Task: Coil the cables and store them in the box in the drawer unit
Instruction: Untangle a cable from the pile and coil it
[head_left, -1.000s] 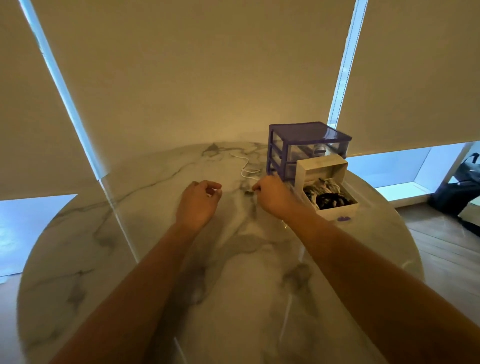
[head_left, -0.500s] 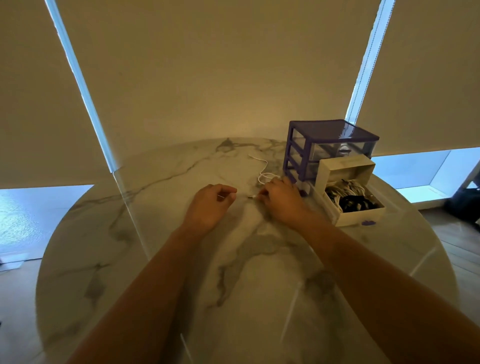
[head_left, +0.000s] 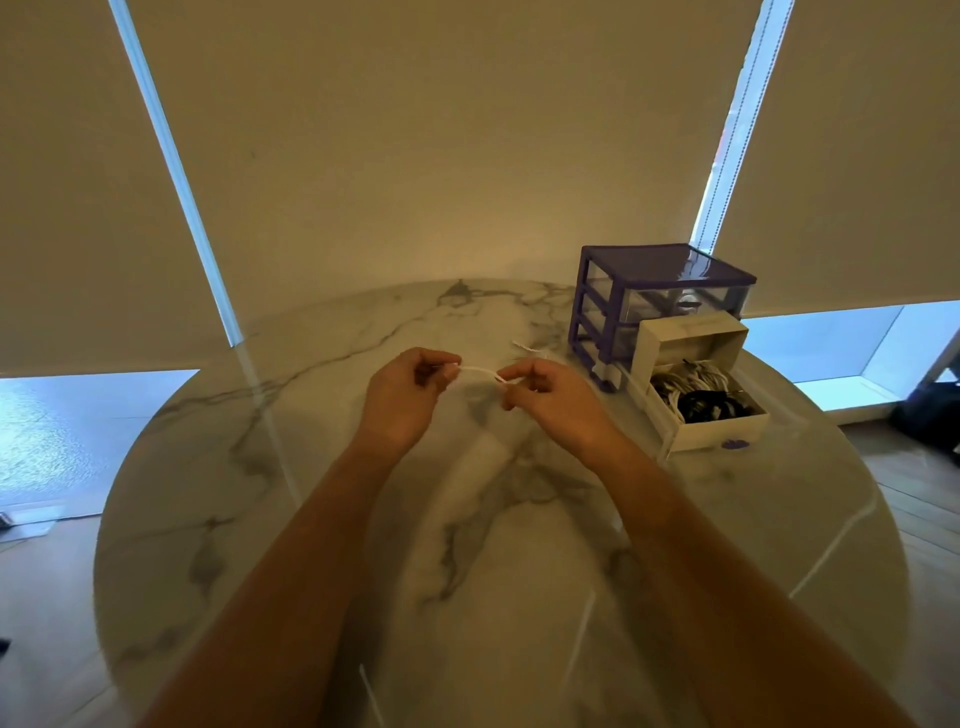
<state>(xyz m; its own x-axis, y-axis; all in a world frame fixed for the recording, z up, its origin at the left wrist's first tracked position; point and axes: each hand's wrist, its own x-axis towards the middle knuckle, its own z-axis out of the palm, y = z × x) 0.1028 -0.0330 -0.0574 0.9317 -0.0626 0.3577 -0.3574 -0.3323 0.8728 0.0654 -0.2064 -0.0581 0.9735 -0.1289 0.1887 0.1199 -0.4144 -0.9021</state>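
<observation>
One thin white cable (head_left: 480, 372), likely light, limp and slippery, spans the gap above the marble table (head_left: 260, 467), pinched near one end by the curled left hand (head_left: 402, 397) and further along by the right hand (head_left: 550, 397), beside the open box (head_left: 696, 387) fronting the purple drawer unit (head_left: 660, 291).

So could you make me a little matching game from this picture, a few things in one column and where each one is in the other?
Things:
1. thin white cable
2. purple plastic drawer unit
3. white cardboard box
4. black and white coiled cables

Places:
A. inside the box
B. stretched between the left hand and the right hand
C. far right part of the round marble table
D. in the pulled-out drawer

Pairs: 1-B, 2-C, 3-D, 4-A
</observation>
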